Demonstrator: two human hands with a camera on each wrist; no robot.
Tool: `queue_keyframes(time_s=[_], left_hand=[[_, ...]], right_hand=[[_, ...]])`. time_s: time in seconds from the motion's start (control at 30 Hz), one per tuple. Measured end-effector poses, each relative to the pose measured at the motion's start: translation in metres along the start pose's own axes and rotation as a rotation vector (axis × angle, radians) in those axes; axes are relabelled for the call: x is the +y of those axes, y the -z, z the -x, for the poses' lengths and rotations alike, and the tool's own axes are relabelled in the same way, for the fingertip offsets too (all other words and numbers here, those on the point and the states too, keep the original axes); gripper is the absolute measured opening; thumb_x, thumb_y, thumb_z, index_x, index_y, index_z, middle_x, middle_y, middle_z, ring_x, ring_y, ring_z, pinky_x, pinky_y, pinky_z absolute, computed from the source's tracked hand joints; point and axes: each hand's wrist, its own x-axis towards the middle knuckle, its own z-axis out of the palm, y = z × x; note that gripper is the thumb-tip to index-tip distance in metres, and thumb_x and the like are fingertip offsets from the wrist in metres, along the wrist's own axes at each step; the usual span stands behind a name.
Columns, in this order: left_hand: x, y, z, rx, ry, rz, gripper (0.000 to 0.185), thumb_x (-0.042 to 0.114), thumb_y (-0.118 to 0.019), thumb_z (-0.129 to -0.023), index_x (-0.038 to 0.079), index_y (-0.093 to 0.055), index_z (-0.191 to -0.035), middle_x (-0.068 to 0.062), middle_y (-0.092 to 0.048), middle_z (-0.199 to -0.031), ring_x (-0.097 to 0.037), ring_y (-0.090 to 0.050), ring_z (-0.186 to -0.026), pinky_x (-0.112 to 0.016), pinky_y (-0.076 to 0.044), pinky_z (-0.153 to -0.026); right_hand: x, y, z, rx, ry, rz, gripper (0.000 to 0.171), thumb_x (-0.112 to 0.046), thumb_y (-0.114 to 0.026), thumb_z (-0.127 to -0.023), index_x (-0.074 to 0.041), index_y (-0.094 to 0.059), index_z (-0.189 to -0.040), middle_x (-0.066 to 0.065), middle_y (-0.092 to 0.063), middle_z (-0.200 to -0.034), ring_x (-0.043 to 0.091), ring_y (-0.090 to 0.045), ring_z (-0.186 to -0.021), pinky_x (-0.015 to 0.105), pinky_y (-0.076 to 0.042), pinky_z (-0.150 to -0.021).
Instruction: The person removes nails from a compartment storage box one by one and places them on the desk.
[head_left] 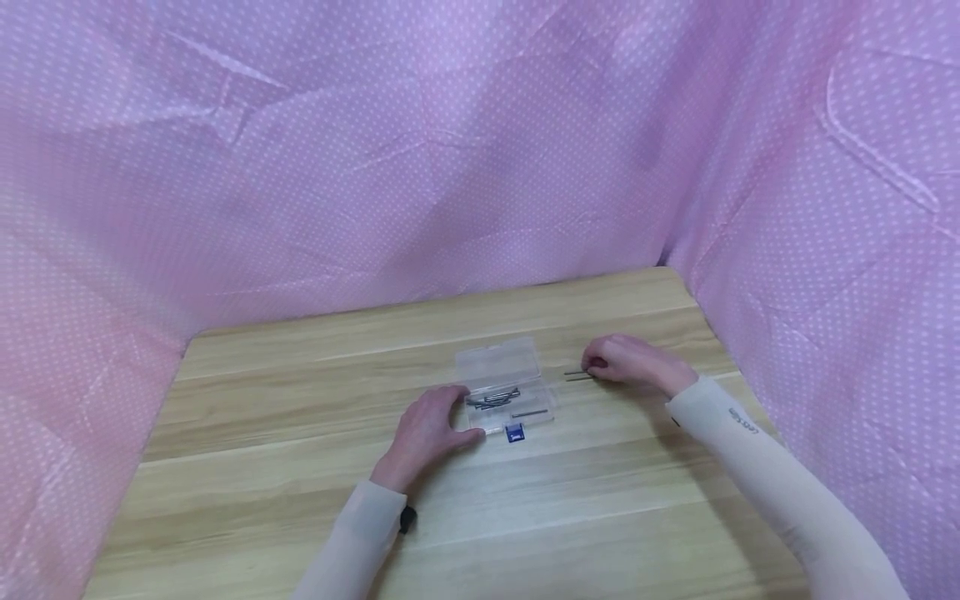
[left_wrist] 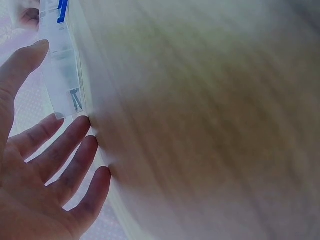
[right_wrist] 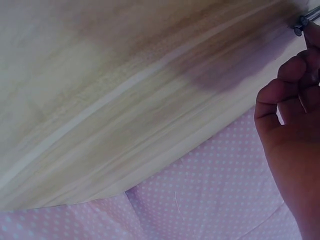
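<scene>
A clear plastic box [head_left: 553, 408] lies on the wooden table, its lid [head_left: 498, 364] folded back behind it. Several grey metal nails [head_left: 495, 398] are bunched in its left part, and a single nail [head_left: 529, 413] lies apart at the right. At the box's left end is my left hand [head_left: 427, 429], thumb at the front corner and index finger at the rear one; its fingers look spread and fairly straight in the left wrist view. Right of the box, my right hand [head_left: 630, 362] pinches two nails [head_left: 576, 375] with curled fingers; their heads [right_wrist: 299, 30] show beside a fingertip.
A blue latch [head_left: 514, 432] with white lettering sits at the box's front edge. The wooden table [head_left: 300, 467] ends at pink dotted cloth [head_left: 412, 167] hanging behind it and at both sides.
</scene>
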Motion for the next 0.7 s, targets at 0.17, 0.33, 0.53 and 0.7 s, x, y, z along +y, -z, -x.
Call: queue_keyframes(time_s=[0.17,0.33,0.53,0.7], left_hand=[[0.001,0.000,0.001,-0.001,0.006,0.002,0.076,0.051,-0.087,-0.080,0.013,-0.061,-0.140,-0.008,-0.063,-0.139,-0.031,-0.056,-0.129,-0.053,-0.045,-0.109],[0.002,0.000,0.000,0.001,0.011,0.005,0.075,0.050,-0.088,-0.079,0.012,-0.062,-0.139,-0.008,-0.064,-0.138,-0.031,-0.057,-0.127,-0.054,-0.046,-0.108],[0.001,0.000,-0.001,-0.002,0.013,-0.001,0.076,0.050,-0.087,-0.079,0.012,-0.061,-0.140,-0.009,-0.064,-0.138,-0.031,-0.057,-0.127,-0.053,-0.046,-0.108],[0.000,0.000,-0.001,-0.004,0.008,-0.006,0.077,0.051,-0.087,-0.079,0.012,-0.061,-0.141,-0.008,-0.064,-0.138,-0.031,-0.057,-0.127,-0.053,-0.046,-0.107]], right_hand=[[-0.005,0.001,0.005,0.073,0.034,0.016,0.007,-0.009,-0.073,-0.094,-0.010,-0.077,-0.100,0.000,-0.075,-0.098,0.020,-0.070,-0.093,0.044,-0.057,-0.089],[-0.016,-0.002,0.010,0.235,0.126,0.115,0.006,-0.008,-0.076,-0.093,-0.006,-0.075,-0.098,0.004,-0.074,-0.094,0.024,-0.071,-0.088,0.045,-0.058,-0.084],[-0.037,-0.006,0.013,0.398,0.176,0.186,0.009,-0.005,-0.078,-0.088,-0.007,-0.076,-0.097,0.006,-0.072,-0.092,0.025,-0.069,-0.082,0.045,-0.057,-0.074],[-0.053,-0.014,0.018,0.522,0.199,0.142,0.015,-0.005,-0.083,-0.083,-0.008,-0.076,-0.096,0.004,-0.071,-0.091,0.022,-0.066,-0.082,0.042,-0.053,-0.070]])
